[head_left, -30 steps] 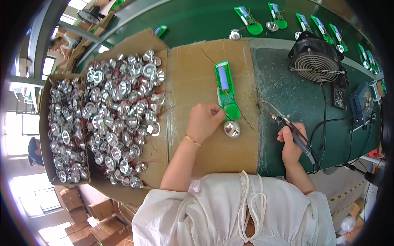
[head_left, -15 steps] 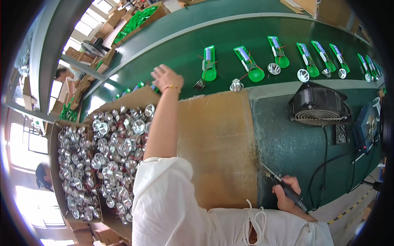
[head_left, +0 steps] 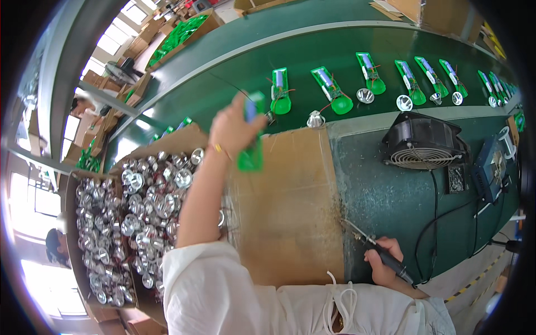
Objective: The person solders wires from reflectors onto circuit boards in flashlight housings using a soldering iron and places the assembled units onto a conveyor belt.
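Reflector cups (head_left: 134,218) — shiny, heaped — fill the cardboard boxes at far left. Left hand (head_left: 231,129), raised above the cardboard sheet (head_left: 285,206), pinches a green circuit board (head_left: 252,137), blurred, near the belt edge. Right hand (head_left: 382,265) is fisted around a soldering iron (head_left: 379,251) — tip resting at the sheet's right edge.

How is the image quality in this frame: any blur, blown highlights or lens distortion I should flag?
Head view: the left hand and the green part it holds are motion-blurred; windows at the left rim are blown out white; the silver reflectors glint with glare; the conveyor belt edges bow from fisheye distortion; corners are vignetted black; the right hand on the soldering iron is fairly sharp.
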The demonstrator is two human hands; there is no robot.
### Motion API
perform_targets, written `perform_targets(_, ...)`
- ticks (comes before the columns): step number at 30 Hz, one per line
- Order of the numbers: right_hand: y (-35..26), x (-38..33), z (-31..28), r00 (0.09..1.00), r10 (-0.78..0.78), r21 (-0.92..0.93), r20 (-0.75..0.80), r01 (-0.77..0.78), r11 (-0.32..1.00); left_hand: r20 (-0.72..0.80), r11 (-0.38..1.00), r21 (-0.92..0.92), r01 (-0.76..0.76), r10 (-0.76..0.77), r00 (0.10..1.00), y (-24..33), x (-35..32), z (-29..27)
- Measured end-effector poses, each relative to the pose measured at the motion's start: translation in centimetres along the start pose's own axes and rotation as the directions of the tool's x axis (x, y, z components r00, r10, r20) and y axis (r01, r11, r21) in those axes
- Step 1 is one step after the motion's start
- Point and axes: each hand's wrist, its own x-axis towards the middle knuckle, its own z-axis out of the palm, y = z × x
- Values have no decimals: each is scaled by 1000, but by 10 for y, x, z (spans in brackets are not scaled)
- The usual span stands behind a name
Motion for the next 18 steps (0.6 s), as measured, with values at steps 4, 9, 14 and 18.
perform_targets(4,-14,3,4,1000,-12,-1,-29,12,1000,77,976,-204,-71,88,993,27,-117,45)
perform_targets(9,-12,7,7,1000,-9,-8,-26,9,1000,66,887,-407,219,-211,975,48,-194,52)
perform_targets(14,-15,5,6,997,1,2,-73,-1,1000,-412,949,154,276,-192,891,-29,-189,23)
perform_targets(18,-16,3,10,997,-19,8,-76,19,1000,-423,787,492,373,-158,892,-50,-198,19)
